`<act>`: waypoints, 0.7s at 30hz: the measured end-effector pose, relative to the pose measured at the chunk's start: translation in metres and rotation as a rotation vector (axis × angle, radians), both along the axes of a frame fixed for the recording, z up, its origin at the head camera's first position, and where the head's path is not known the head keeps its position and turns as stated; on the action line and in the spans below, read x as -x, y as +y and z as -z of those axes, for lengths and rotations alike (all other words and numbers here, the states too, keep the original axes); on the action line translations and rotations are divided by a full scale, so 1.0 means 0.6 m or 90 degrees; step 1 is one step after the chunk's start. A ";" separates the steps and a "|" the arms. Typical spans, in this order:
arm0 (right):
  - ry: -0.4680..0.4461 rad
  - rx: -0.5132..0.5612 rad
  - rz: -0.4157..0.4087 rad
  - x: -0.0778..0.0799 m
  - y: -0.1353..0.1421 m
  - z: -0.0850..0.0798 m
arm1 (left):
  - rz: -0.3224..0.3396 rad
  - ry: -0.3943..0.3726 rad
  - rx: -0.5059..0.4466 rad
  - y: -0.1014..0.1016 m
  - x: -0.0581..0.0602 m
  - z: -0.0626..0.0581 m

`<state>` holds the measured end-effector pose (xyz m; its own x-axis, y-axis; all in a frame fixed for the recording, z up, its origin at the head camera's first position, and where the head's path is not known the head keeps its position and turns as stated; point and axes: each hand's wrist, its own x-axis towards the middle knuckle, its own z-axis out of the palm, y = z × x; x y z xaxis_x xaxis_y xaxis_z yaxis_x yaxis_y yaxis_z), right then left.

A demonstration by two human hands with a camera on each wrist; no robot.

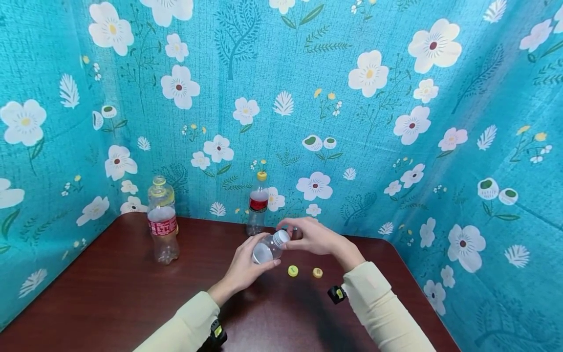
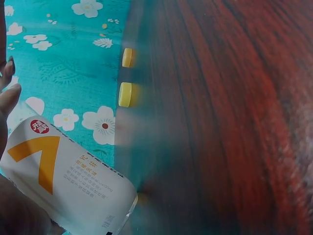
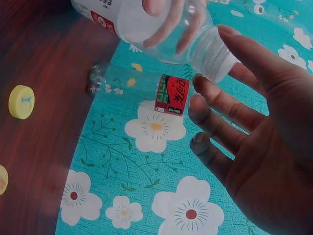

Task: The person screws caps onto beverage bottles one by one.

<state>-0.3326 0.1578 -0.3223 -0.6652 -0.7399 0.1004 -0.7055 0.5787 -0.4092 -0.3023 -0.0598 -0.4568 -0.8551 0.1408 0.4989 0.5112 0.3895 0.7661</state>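
A clear plastic bottle (image 1: 264,252) with a white label is held tilted above the table, its neck pointing up and to the right. My left hand (image 1: 243,268) grips the bottle around its body. In the left wrist view, an orange figure and small print show on the bottle's label (image 2: 73,171). The thumb and fingers of my right hand (image 1: 313,237) pinch the white screw cap (image 3: 218,61), which sits on the bottle's neck. The other right fingers are spread apart beside the cap. Two yellow bottle caps, one greener (image 1: 292,271) and one more orange (image 1: 317,273), lie below the hands.
Behind the hands stands a bottle (image 1: 258,201) with a red label and yellow cap. Two more bottles, the front one red-labelled (image 1: 162,226), stand one behind the other at the left. Teal flowered cloth (image 1: 264,122) surrounds the dark wooden table (image 1: 110,288) at back and sides.
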 end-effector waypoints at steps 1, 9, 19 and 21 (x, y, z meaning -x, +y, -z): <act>0.008 -0.001 -0.001 0.000 -0.001 0.001 | -0.002 0.000 0.000 0.000 -0.001 0.000; 0.133 -0.074 0.163 -0.004 -0.016 0.016 | 0.018 -0.010 0.015 0.004 -0.006 0.000; 0.063 -0.028 0.114 0.001 0.002 0.013 | 0.013 0.003 0.006 0.003 -0.002 0.001; 0.035 -0.021 0.063 0.001 0.005 0.009 | 0.015 0.001 0.006 0.002 -0.001 0.000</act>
